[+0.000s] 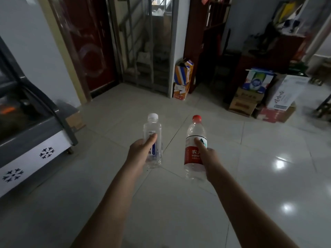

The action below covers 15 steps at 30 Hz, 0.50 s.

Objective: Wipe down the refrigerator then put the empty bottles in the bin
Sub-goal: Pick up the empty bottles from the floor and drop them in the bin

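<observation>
Glossy tiled floor [259, 185]; a glass-topped refrigerator [35, 140] stands on it, with stacked cardboard boxes [250, 101] well to its right. Right of the refrigerator the left hand [139, 153] grips an upright white-capped bottle [152, 127], and further right the right hand [210, 158] grips a red-capped bottle [195, 129]

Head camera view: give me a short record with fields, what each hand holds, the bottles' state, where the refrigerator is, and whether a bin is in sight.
left hand: grips white-capped bottle, upright
right hand: grips red-capped bottle, upright, red label
bottles: both capped, look empty, held apart above the tiled floor
refrigerator: far left, glass top, snowflake marks on its front
bin: none in view
background: cardboard boxes stacked at right
</observation>
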Available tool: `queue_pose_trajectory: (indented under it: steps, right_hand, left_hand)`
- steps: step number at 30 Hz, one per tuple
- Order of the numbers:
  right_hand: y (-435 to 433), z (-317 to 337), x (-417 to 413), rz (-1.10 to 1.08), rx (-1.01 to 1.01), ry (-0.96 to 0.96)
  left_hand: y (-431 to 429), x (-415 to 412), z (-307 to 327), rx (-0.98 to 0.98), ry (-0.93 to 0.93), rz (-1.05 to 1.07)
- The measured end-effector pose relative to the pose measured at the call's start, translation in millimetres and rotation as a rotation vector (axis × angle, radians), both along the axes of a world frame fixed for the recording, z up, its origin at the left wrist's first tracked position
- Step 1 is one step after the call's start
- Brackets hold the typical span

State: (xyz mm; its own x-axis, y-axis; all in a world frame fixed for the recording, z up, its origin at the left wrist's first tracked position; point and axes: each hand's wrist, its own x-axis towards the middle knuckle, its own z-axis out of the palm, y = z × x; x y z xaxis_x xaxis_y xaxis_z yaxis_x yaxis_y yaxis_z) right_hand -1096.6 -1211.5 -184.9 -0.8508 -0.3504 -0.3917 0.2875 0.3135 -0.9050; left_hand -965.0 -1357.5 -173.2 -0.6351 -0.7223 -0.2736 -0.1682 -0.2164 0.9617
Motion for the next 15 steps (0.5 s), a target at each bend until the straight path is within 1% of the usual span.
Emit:
queue_pose_trajectory:
  steps: [3,6,11,13,15]
  right_hand:
    - [-37,11,-46,0.02,0.016,0.007]
    - [-71,25,-85,0.076,0.011,0.04]
    - [-129,35,-130,0.14,0.029,0.096]
    - [-156,38,-149,0.163,0.03,0.102]
    - [-185,37,-170,0.195,0.033,0.108]
  left_hand:
    - [-32,-44,7,-0.009,-0.015,-0.021]
    - [-61,-81,18,-0.047,0.0,0.001]
    - [-111,-120,19,-0.046,-0.055,0.029]
    - [-131,-137,19,-0.059,-0.057,0.055]
    - [-152,-155,18,-0.043,-0.022,0.113]
